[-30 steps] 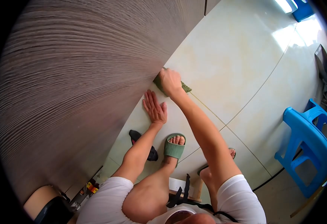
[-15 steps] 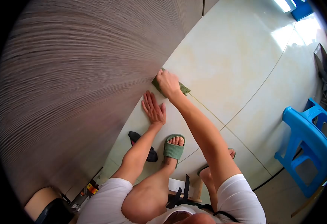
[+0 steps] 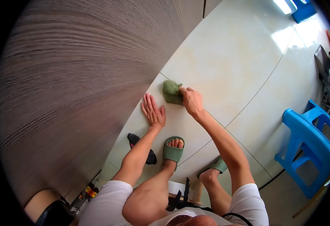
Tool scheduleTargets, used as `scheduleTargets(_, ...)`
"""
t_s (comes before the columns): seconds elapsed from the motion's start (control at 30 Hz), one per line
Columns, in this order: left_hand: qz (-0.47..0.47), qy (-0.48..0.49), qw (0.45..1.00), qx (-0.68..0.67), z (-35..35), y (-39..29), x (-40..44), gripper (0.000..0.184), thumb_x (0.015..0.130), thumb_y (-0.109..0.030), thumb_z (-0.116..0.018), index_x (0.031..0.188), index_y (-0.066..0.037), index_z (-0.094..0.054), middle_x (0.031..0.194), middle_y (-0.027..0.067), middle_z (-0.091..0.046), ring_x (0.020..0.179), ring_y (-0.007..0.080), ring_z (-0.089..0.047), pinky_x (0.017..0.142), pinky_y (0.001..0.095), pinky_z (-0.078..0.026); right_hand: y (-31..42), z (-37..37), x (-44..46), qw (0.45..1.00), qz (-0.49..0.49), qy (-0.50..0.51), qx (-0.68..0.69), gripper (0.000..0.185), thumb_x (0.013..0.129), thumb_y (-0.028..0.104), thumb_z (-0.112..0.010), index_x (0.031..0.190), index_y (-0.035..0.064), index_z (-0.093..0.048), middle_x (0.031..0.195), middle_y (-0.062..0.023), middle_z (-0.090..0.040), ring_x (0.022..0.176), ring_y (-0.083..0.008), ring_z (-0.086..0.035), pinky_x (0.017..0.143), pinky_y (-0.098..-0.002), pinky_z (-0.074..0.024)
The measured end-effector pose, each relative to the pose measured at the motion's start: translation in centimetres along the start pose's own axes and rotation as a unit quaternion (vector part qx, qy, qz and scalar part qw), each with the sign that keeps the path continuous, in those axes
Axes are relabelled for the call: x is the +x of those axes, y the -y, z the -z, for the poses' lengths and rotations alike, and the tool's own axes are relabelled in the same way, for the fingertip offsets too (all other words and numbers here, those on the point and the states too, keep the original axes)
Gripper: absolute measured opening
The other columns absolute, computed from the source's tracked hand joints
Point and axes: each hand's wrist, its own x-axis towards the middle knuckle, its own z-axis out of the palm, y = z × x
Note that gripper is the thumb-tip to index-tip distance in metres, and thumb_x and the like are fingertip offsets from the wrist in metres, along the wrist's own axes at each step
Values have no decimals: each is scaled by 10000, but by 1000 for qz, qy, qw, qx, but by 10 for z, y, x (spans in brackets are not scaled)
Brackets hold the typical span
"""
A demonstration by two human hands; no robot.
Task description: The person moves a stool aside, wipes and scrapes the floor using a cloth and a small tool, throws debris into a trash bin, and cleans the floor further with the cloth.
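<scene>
A green cloth (image 3: pixel 171 91) is pinched in the fingers of my right hand (image 3: pixel 192 101), a short way out from the wooden panel (image 3: pixel 97 67). Part of the cloth is bunched up; I cannot tell how much of it touches the tiled floor (image 3: pixel 229 49). My left hand (image 3: pixel 154 111) lies flat on the tiles beside the foot of the panel, fingers spread, holding nothing. Between the two hands is a narrow strip of pale tile.
My feet wear green slippers (image 3: pixel 173 152). A dark cloth item (image 3: pixel 151 156) lies by my left forearm. A blue plastic stool (image 3: pixel 310 145) stands at the right, with a black cable (image 3: pixel 274 179) near it. Metal equipment (image 3: pixel 325 66) is at the far right edge.
My right hand has drawn the green cloth away from the panel's base, toward the right and nearer me. The cloth is now bunched. My left hand stays flat in place.
</scene>
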Motion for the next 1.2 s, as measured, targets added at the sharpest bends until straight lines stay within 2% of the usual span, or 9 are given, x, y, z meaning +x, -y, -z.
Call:
scheduleTargets(0.13,-8,-12,1000,-12,2,0,-1,753,887,-227,-568,1492,23,-195,1582,201,-145,1469,375,-108,1161,533,-67,7,16,-23,997,-24,-50,55,401,819,56,-572,1212,126,-599,822,-116,-608,692,-350,-626,591,-436,-493)
scheduleTargets(0.23,-12,-32,999,-35,-1,5,-1,695,886,-159,-590,1474,11,-261,1565,200,-191,1449,376,-176,1153,515,-143,11,22,-26,996,-12,-58,63,416,806,60,-597,1219,112,-595,863,-125,-607,715,-347,-631,607,-439,-497)
scheduleTargets(0.33,-83,-12,977,-197,29,-25,21,632,870,-69,-604,1441,-1,-344,1532,190,-262,1408,373,-267,1130,478,-238,24,18,3,996,25,-55,65,434,808,66,-603,1240,106,-580,926,-137,-607,740,-345,-643,624,-434,-512)
scheduleTargets(0.37,-115,-46,971,-202,34,-41,30,599,856,-16,-600,1417,-2,-390,1489,187,-332,1363,373,-335,1104,453,-300,27,14,10,997,38,-46,59,433,813,67,-599,1244,101,-573,943,-141,-606,749,-346,-647,627,-430,-518)
scheduleTargets(0.5,-101,-4,968,-232,11,-54,46,515,878,-106,-603,1353,20,-448,1448,207,-375,1343,391,-353,1093,482,-310,27,-5,26,999,47,1,-9,420,840,70,-573,1258,59,-543,966,-148,-609,762,-341,-662,622,-410,-541)
scheduleTargets(0.7,-144,7,973,-183,11,-49,44,546,879,-120,-603,1374,21,-420,1446,208,-381,1340,398,-357,1099,484,-314,26,-10,10,997,34,-9,-64,373,861,98,-569,1216,-13,-535,962,-158,-616,742,-312,-674,588,-392,-545)
scheduleTargets(0.97,-83,-1,978,-193,14,-52,58,672,872,-206,-624,1432,10,-321,1459,228,-359,1357,408,-331,1117,476,-280,48,-14,42,994,46,10,-103,229,886,90,-540,1089,-7,-581,941,-141,-638,754,-276,-684,586,-365,-550)
scheduleTargets(1.1,-115,-9,980,-164,16,-55,52,681,879,-226,-617,1441,0,-306,1465,225,-357,1362,398,-328,1110,460,-286,49,-12,41,996,17,2,-88,182,894,102,-524,1020,-4,-601,901,-134,-655,761,-273,-689,590,-375,-553)
scheduleTargets(1.2,-42,47,947,-314,40,-73,66,656,895,-238,-606,1445,-34,-313,1456,197,-378,1368,358,-333,1111,433,-273,55,-20,59,997,26,-12,-71,164,907,109,-504,945,1,-622,885,-139,-663,762,-279,-691,589,-387,-552)
